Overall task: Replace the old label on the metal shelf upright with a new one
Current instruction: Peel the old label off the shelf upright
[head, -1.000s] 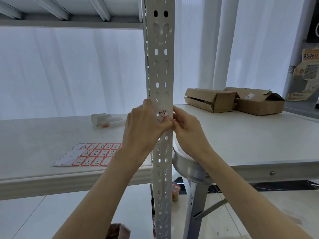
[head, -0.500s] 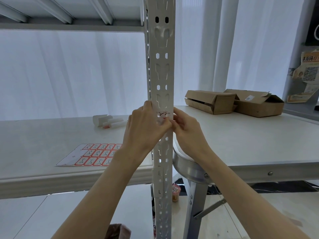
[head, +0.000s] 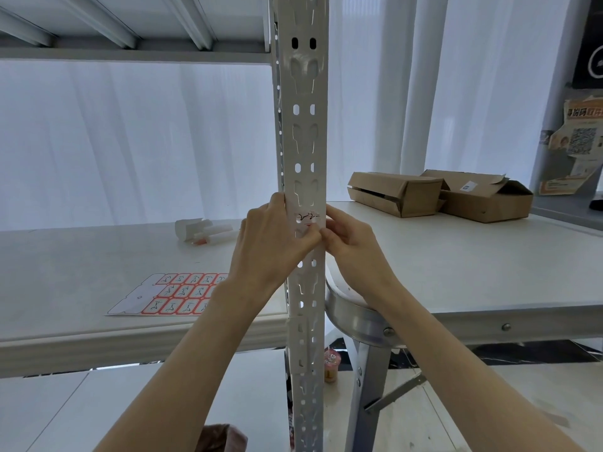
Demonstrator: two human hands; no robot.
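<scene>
While the left hand [head: 274,243] wraps the metal shelf upright [head: 305,132] and the right hand [head: 349,243] pinches at the lower edge of the label [head: 308,218] stuck on its face, the paper could tear or leave residue if peeled too sharply. Fingertips hide the label's bottom edge, so I cannot tell whether it is lifting or being pressed down, nor whether it is old or new; the handwriting is illegible.

upright [head: 305,141] bare above both hands, open tabletop [head: 81,262] left, cardboard boxes [head: 437,194] far right
</scene>
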